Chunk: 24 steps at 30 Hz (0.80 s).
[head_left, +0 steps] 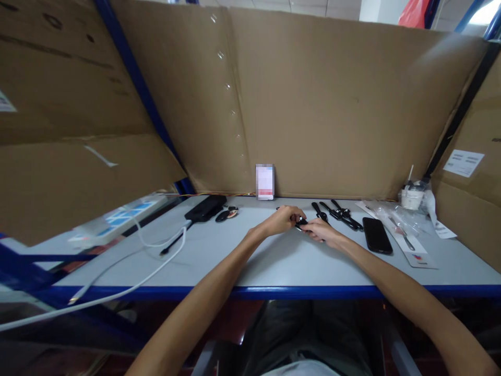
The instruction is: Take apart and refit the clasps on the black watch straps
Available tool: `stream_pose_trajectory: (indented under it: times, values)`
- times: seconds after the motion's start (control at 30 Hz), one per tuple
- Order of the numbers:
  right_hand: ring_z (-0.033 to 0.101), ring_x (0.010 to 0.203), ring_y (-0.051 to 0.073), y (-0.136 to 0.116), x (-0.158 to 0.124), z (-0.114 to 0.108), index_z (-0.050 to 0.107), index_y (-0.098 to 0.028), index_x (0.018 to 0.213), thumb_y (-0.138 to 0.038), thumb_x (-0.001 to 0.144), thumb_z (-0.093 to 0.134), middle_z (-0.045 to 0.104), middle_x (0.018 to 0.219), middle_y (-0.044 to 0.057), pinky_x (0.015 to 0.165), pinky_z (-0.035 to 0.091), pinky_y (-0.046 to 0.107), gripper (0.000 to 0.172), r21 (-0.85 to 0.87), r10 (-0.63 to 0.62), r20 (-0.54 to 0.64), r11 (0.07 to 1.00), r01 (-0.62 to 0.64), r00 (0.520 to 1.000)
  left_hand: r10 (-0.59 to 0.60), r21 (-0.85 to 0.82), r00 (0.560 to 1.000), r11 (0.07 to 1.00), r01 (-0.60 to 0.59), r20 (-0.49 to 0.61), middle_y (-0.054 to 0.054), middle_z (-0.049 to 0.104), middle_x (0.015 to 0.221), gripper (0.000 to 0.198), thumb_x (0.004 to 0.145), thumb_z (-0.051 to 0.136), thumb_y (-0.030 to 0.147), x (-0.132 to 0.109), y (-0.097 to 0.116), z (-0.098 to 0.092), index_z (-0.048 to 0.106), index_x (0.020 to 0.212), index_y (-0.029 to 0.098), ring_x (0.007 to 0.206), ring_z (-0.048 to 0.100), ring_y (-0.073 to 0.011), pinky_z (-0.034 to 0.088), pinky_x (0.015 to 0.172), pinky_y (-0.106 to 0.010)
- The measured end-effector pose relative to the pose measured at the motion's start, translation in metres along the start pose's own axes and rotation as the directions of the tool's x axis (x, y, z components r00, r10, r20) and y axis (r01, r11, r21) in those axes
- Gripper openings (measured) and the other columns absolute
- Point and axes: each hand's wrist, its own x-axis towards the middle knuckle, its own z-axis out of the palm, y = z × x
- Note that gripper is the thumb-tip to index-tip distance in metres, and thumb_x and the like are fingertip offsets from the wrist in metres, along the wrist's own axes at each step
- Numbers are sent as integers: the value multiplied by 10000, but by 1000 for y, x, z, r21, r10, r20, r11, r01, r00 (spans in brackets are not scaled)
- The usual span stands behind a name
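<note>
My left hand and my right hand meet over the middle of the table. Between their fingers is a small black object with a light spot on it. Fingers of both hands are closed around it and hide most of its shape, so its kind cannot be made out. Just beyond my right hand lie several long, narrow black items that look like watches with straps. A black phone lies flat to the right of that hand.
A lit phone stands against the cardboard wall. At left are a black power bank, white cables and a power strip. Plastic wrapping, a printed card and a cup sit at right.
</note>
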Motion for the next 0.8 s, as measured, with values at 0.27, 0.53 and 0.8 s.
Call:
stream_pose_trajectory:
  times: [0.27, 0.53, 0.8]
  values:
    - [193, 399, 55, -1, -2, 1, 508, -176, 693, -306, 936, 578, 310, 484, -99, 408, 98, 244, 284, -1, -6, 10, 1000, 6, 1000, -36, 144, 998, 989, 44, -58, -63, 717, 871, 188, 872, 562, 155, 2, -3, 4, 741, 928, 168, 771, 623, -170, 441, 720, -264]
    - [182, 402, 58, -2, -2, 1, 494, -183, 691, -302, 924, 595, 291, 485, -100, 406, 92, 243, 280, 9, -4, 7, 1000, 4, 1000, -41, 302, 994, 951, 68, -97, -114, 685, 925, 170, 943, 526, 197, 1, 9, 12, 683, 890, 156, 861, 636, -222, 454, 763, -300]
    - [185, 407, 57, -3, -4, 1, 508, -174, 692, -278, 934, 574, 291, 488, -100, 405, 89, 244, 271, -14, -9, 26, 1000, 9, 1000, 37, 258, 998, 966, -24, -43, -90, 689, 870, 223, 907, 491, 142, 1, 1, 10, 702, 841, 174, 825, 626, -197, 439, 746, -279]
